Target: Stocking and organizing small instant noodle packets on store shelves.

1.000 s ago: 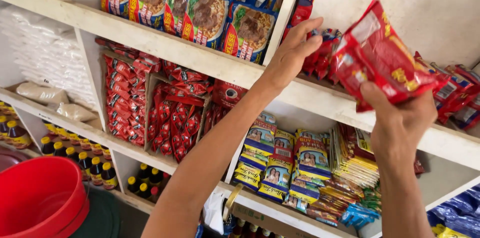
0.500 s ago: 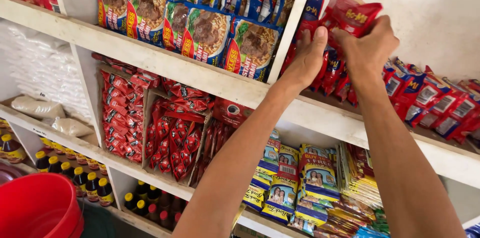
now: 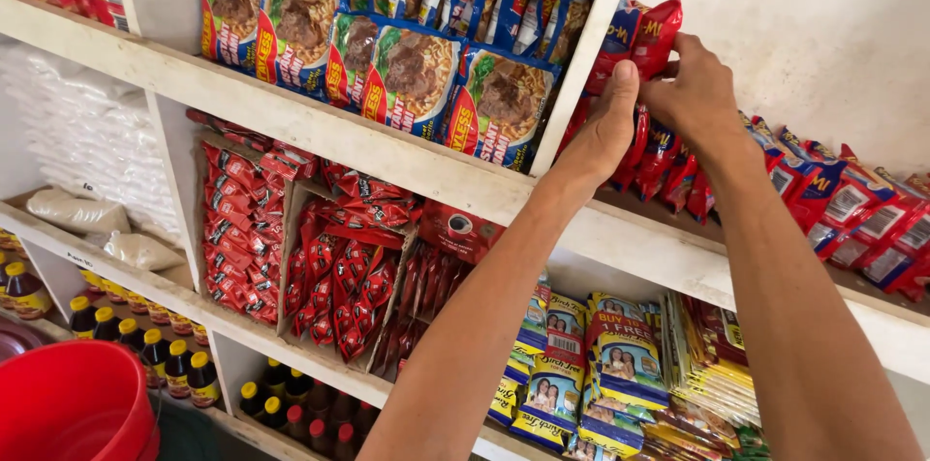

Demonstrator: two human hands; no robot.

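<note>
Fingers [image 3: 678,93] of both hands around red packet [image 3: 651,30] on upper shelf [image 3: 620,238]

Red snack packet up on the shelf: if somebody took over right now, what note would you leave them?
Left hand: fingers pressed on the red snack packet, beside the white upright divider.
Right hand: gripping the same packet from the right.
Packet: upright at the left end of the row of red packets on the upper shelf, not yet let go.
Done: packet is up at the shelf.
Left: likely settle it in line and release.
</note>
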